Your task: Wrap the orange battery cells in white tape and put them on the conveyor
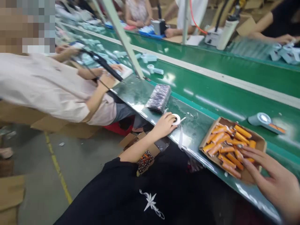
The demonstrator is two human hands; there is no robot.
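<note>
Shirt (182,193) lay nearest. Right hand (267,168) hung over the box (262,142) of orange cylinders (243,131), its grip indeterminable. Left hand (163,125) was closed on the roll (178,119). Clean picking likely required pinching one cylinder lightly.

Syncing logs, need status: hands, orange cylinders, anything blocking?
Left hand holding white ring. Right hand at orange cylinders, in cardboard box. Nothing visibly blocking.

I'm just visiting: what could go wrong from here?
The carton sits near the bench's near edge, so a nudge from the right hand might tip it off. The loose orange cylinders could spill or roll while the fingers reach among them. The pale strip hanging over the edge beside the left hand might snag on clothing.
</note>
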